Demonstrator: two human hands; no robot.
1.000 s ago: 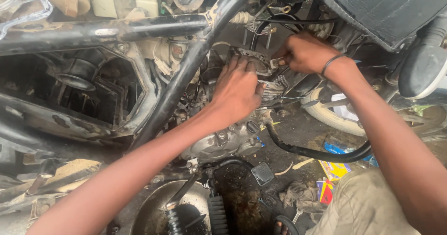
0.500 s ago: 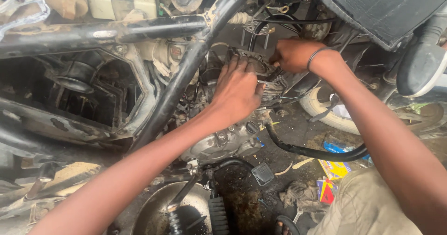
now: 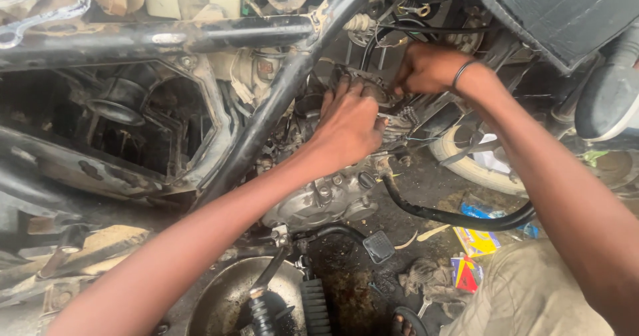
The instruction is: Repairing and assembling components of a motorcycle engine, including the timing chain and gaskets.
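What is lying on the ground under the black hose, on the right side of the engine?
Under the black hose the dark, oily ground shows small colourful packets, yellow, blue and red, and a dirty rag. The person's trouser leg covers whatever lies further right.

The ground (image 3: pixel 426 189) is bare, dark and oil-stained, with a wet-looking greasy patch (image 3: pixel 349 289) at the bottom middle. Litter lies on it at lower right: a yellow packet (image 3: pixel 476 241), a red and yellow wrapper (image 3: pixel 464 273), a blue scrap (image 3: pixel 476 210) and a dirty rag (image 3: pixel 426 279). Daylight falls evenly, with deep shade at the left; no walls or windows can be made out
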